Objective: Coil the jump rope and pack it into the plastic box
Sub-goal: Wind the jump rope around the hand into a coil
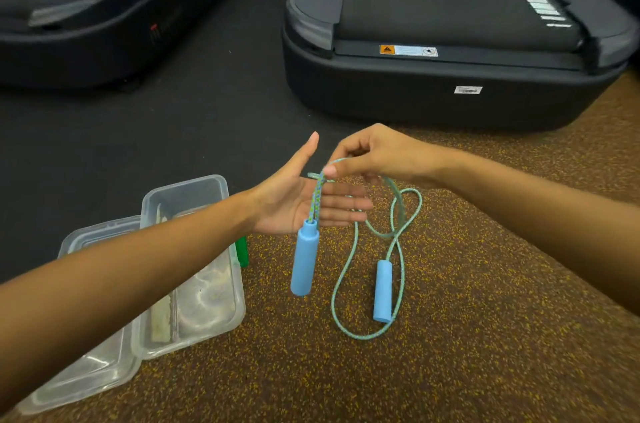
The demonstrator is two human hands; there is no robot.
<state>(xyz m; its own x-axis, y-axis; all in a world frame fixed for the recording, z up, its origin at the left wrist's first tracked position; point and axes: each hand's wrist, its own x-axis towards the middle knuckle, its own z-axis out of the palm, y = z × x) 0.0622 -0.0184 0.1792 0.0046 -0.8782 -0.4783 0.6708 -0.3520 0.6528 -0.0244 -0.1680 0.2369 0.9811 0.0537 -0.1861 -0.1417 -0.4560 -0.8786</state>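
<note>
Left hand: the left hand (294, 204) is held flat and open, palm turned toward the right, thumb up, fingers straight and pointing right. It closes on nothing; the rope is draped over it between thumb and forefinger.
Left arm: bare forearm reaches in from the lower left, crossing above the box.
Right hand: the right hand (372, 154) is curled, knuckles up, thumb and forefinger pinching the rope just above the left palm.
Right arm: bare forearm comes in from the right edge, angled down toward the middle.
Rope: the rope (349, 256) is a light green and blue braided cord. From the pinch one strand runs down across the left palm; the rest drops behind the left fingers and lies in loose loops on the floor.
Near handle: a blue handle (304, 260) hangs from the palm strand, nearly upright, clear of the floor.
Far handle: the second handle (382, 291) lies on the floor inside the loops.
Box: the clear box (194, 256) sits open on the floor, left of the rope, with pale items inside.
Lid: a clear lid (83, 377) lies against the box's left side.
Green item: a green object (241, 251) shows at the box's right edge, mostly hidden by the left arm.
Floor: speckled brown floor (450, 370) under rope and box, black mat beyond.
Treadmill: a treadmill (450, 42) stands past the hands.
</note>
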